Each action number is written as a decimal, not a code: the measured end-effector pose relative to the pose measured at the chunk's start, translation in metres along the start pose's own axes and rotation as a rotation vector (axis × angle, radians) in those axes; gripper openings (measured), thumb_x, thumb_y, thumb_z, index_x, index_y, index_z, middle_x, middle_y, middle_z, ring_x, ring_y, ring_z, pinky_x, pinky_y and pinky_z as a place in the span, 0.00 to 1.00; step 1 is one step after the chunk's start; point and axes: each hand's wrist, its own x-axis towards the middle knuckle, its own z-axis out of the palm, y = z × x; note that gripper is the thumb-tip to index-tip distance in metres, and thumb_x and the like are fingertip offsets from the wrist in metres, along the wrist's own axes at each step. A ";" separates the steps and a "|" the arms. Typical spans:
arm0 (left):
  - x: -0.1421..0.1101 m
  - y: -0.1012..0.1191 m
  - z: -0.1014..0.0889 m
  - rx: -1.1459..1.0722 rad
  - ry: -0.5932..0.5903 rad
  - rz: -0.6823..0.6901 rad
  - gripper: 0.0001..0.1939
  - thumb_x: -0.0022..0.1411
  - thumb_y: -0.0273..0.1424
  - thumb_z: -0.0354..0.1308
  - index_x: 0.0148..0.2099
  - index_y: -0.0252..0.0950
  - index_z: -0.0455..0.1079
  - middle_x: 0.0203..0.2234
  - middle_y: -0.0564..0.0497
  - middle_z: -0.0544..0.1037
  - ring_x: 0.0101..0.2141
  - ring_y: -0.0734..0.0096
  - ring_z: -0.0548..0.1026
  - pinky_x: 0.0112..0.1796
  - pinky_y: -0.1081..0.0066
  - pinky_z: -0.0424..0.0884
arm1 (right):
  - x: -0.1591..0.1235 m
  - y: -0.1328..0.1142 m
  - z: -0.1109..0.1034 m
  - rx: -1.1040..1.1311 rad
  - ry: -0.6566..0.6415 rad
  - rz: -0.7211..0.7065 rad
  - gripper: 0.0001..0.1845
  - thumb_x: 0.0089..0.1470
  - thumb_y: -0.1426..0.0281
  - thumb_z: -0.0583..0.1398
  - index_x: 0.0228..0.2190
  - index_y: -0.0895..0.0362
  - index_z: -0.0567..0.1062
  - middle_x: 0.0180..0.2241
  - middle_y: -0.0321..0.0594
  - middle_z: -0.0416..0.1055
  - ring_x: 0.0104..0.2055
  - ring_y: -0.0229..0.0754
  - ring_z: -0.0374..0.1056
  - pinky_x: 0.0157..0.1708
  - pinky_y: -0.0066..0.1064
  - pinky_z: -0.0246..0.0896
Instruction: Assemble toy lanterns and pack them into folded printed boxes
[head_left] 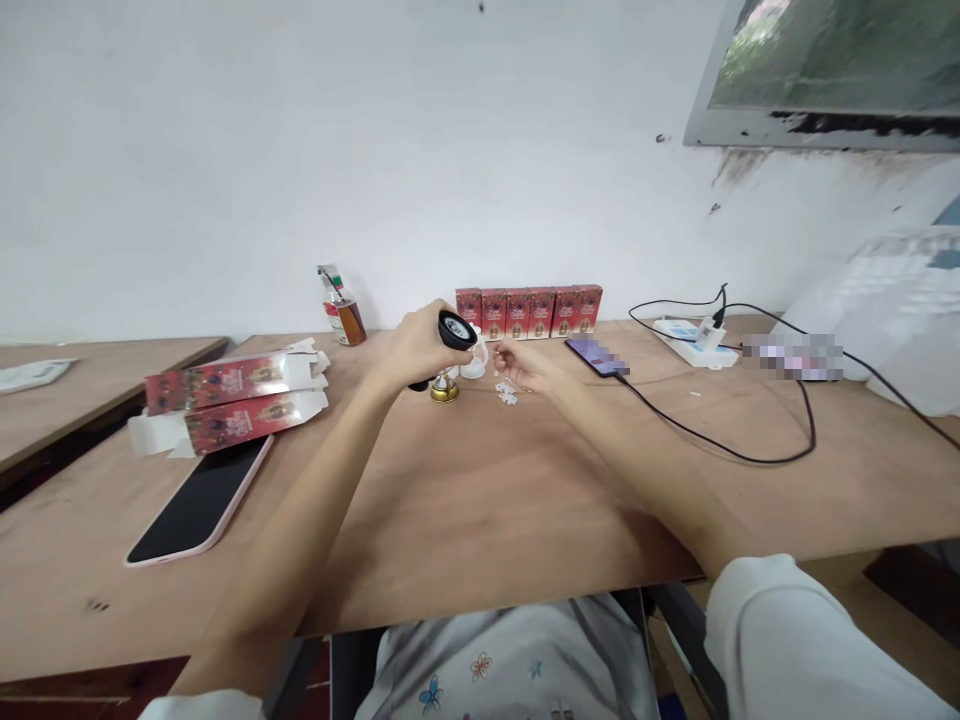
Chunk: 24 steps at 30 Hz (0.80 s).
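Left hand (421, 345) is wrapped round a black gadget (457, 330), right hand (521, 364) near white bits (507, 394), can't tell if it's pinching anything.

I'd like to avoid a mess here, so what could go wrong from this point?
The right hand might scatter the loose white pieces beside it. The black round-ended object in the left hand could slip onto the gold-based object below. The right forearm might snag the looping cable and tug the phone.
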 end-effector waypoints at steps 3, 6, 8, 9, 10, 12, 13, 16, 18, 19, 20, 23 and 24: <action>-0.003 0.002 0.002 0.200 0.006 -0.012 0.23 0.43 0.34 0.61 0.45 0.36 0.65 0.32 0.47 0.75 0.34 0.58 0.74 0.32 0.67 0.66 | 0.004 0.021 0.005 0.075 -0.027 0.152 0.11 0.50 0.84 0.49 0.22 0.58 0.58 0.19 0.29 0.54 0.16 0.25 0.48 0.13 0.12 0.45; -0.005 0.004 0.006 0.318 -0.017 -0.019 0.23 0.45 0.34 0.60 0.46 0.35 0.64 0.33 0.45 0.75 0.34 0.55 0.74 0.30 0.68 0.65 | 0.002 0.038 0.010 0.154 -0.071 0.288 0.12 0.49 0.83 0.46 0.22 0.55 0.54 0.17 0.26 0.47 0.14 0.26 0.43 0.08 0.13 0.37; -0.004 0.003 0.011 0.372 -0.056 -0.006 0.24 0.45 0.36 0.61 0.45 0.35 0.64 0.32 0.44 0.76 0.33 0.56 0.74 0.29 0.69 0.64 | -0.001 0.045 0.013 0.192 -0.114 0.364 0.12 0.48 0.82 0.45 0.22 0.54 0.52 0.16 0.25 0.43 0.13 0.27 0.40 0.06 0.14 0.32; -0.003 0.001 0.013 0.394 -0.085 0.016 0.23 0.45 0.37 0.61 0.45 0.35 0.64 0.32 0.45 0.76 0.33 0.56 0.74 0.29 0.69 0.64 | -0.003 0.047 0.014 0.207 -0.134 0.394 0.11 0.48 0.81 0.45 0.22 0.54 0.51 0.16 0.25 0.42 0.12 0.28 0.38 0.05 0.14 0.32; -0.001 -0.001 0.015 0.413 -0.118 0.048 0.23 0.45 0.39 0.61 0.44 0.35 0.64 0.32 0.45 0.76 0.32 0.57 0.75 0.29 0.69 0.64 | -0.004 0.048 0.015 0.219 -0.149 0.417 0.11 0.49 0.80 0.46 0.22 0.54 0.51 0.16 0.25 0.42 0.12 0.28 0.38 0.05 0.14 0.31; 0.001 -0.006 0.020 0.465 -0.176 0.110 0.22 0.46 0.40 0.61 0.43 0.36 0.65 0.33 0.45 0.77 0.33 0.57 0.75 0.30 0.70 0.64 | -0.006 0.048 0.016 0.233 -0.164 0.447 0.09 0.52 0.77 0.45 0.23 0.54 0.52 0.16 0.25 0.42 0.12 0.28 0.37 0.04 0.14 0.31; 0.002 -0.008 0.022 0.502 -0.202 0.128 0.22 0.47 0.39 0.61 0.44 0.36 0.65 0.34 0.44 0.77 0.34 0.57 0.75 0.30 0.70 0.64 | -0.006 0.047 0.017 0.233 -0.164 0.460 0.09 0.53 0.75 0.45 0.23 0.54 0.52 0.16 0.25 0.43 0.12 0.28 0.37 0.04 0.14 0.31; 0.003 -0.012 0.031 0.659 -0.273 0.140 0.23 0.48 0.32 0.60 0.49 0.35 0.64 0.38 0.41 0.77 0.36 0.55 0.76 0.33 0.69 0.65 | -0.007 0.047 0.017 0.212 -0.147 0.495 0.10 0.58 0.70 0.42 0.25 0.55 0.54 0.17 0.28 0.52 0.11 0.25 0.39 0.04 0.14 0.32; 0.000 -0.010 0.039 0.762 -0.294 0.172 0.22 0.50 0.29 0.59 0.50 0.34 0.66 0.39 0.37 0.77 0.40 0.52 0.75 0.36 0.65 0.66 | -0.006 0.050 0.018 0.188 -0.134 0.514 0.11 0.60 0.70 0.42 0.25 0.55 0.54 0.20 0.32 0.58 0.11 0.25 0.43 0.04 0.13 0.32; -0.002 -0.007 0.043 0.804 -0.296 0.201 0.20 0.51 0.27 0.59 0.49 0.33 0.67 0.39 0.36 0.77 0.42 0.49 0.75 0.38 0.63 0.66 | -0.005 0.053 0.018 0.177 -0.131 0.519 0.11 0.60 0.71 0.42 0.25 0.55 0.53 0.20 0.32 0.59 0.11 0.25 0.44 0.04 0.13 0.32; -0.003 -0.004 0.048 0.837 -0.301 0.231 0.19 0.52 0.25 0.58 0.48 0.32 0.69 0.39 0.34 0.77 0.44 0.48 0.74 0.40 0.61 0.65 | -0.004 0.056 0.018 0.168 -0.133 0.522 0.11 0.60 0.71 0.42 0.25 0.55 0.53 0.20 0.32 0.58 0.11 0.25 0.45 0.05 0.12 0.31; -0.008 0.003 0.060 0.881 -0.318 0.312 0.14 0.53 0.20 0.55 0.44 0.29 0.72 0.38 0.33 0.78 0.46 0.48 0.73 0.43 0.60 0.64 | 0.001 0.068 0.018 0.144 -0.151 0.513 0.12 0.60 0.72 0.41 0.25 0.55 0.53 0.18 0.28 0.54 0.11 0.25 0.45 0.05 0.12 0.32; -0.009 0.004 0.063 0.880 -0.313 0.332 0.14 0.55 0.19 0.53 0.43 0.29 0.73 0.37 0.33 0.78 0.45 0.50 0.73 0.43 0.60 0.63 | 0.002 0.072 0.017 0.134 -0.161 0.508 0.12 0.60 0.72 0.41 0.25 0.55 0.53 0.17 0.27 0.53 0.10 0.25 0.44 0.05 0.12 0.32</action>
